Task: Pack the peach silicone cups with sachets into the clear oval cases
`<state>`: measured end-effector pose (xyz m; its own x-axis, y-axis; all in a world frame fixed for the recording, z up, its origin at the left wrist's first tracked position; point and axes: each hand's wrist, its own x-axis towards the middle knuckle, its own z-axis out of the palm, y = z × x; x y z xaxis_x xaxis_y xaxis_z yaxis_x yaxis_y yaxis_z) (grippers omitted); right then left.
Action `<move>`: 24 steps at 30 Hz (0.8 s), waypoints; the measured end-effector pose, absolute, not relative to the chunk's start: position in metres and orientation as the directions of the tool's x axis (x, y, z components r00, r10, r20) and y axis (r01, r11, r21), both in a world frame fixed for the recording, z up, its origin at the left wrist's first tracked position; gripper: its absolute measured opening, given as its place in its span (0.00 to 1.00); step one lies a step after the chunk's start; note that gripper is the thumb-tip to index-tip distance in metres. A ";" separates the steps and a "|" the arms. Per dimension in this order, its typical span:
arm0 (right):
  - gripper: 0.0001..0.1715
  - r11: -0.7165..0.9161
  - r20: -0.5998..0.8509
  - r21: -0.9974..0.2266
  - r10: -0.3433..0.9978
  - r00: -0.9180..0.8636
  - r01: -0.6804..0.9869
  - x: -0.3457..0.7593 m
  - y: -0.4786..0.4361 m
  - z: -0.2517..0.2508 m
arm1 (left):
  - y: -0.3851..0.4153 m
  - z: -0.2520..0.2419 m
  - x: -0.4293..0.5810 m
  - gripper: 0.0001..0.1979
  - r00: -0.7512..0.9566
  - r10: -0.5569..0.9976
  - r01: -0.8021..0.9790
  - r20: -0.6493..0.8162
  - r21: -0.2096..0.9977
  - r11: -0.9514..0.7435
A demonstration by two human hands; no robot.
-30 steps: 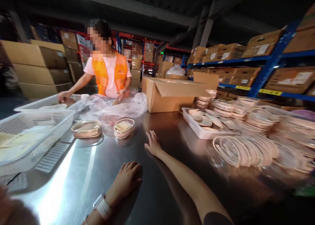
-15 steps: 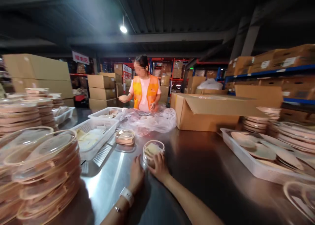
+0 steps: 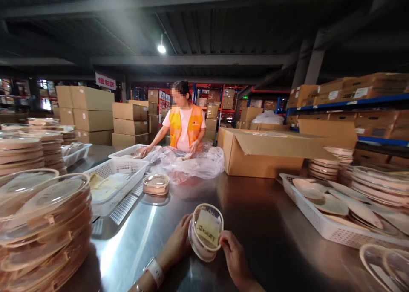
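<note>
A small round container (image 3: 208, 226) with a clear rim, a pale base and a whitish printed slip showing inside is tilted up over the metal table. My left hand (image 3: 179, 237) curves around its left side, fingers partly hidden behind it. At the right edge of the rim, my right hand (image 3: 234, 252) pinches with thumb and fingers. Beyond them stands a similar clear-lidded container (image 3: 156, 184) on the table. A white basket (image 3: 119, 194) to the left holds pale and yellowish slips.
Tall stacks of clear-lidded round containers (image 3: 47, 224) crowd the left. At right, a white tray (image 3: 338, 236) holds pale flat pieces. A cardboard box (image 3: 262, 155) and crumpled clear plastic (image 3: 191, 166) lie ahead, where a co-worker (image 3: 185, 125) in an orange vest reaches into another basket (image 3: 123, 152).
The container has come nearer and tilted up, its slip now readable in part. My right hand has shifted from its top to its right rim. The co-worker's arm has lowered to a basket.
</note>
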<state>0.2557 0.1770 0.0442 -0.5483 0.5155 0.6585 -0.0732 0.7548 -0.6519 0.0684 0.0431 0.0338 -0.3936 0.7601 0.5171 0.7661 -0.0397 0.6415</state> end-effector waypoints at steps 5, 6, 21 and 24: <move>0.37 0.751 0.595 -0.660 0.513 -0.619 -0.012 0.257 0.179 0.038 | 0.047 0.031 0.095 0.37 -0.379 0.769 0.689 0.514 0.712 -0.137; 0.34 0.715 0.575 -0.699 0.556 -0.600 -0.006 0.257 0.182 0.040 | 0.048 0.029 0.098 0.36 -0.388 0.773 0.676 0.502 0.725 -0.132; 0.36 0.529 0.487 -0.848 0.753 -0.442 -0.032 0.260 0.209 0.073 | 0.040 0.033 0.077 0.29 -0.471 0.732 0.608 0.492 0.783 -0.135; 0.28 0.666 0.589 -0.746 0.664 -0.461 0.007 0.263 0.190 0.072 | 0.041 0.023 0.099 0.27 -0.422 0.632 0.831 0.650 0.555 -0.016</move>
<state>0.2626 0.1904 0.0723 -0.4612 0.6641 0.5885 0.0067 0.6658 -0.7461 0.0991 0.0409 0.0225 -0.4220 0.6317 0.6503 0.8314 -0.0164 0.5555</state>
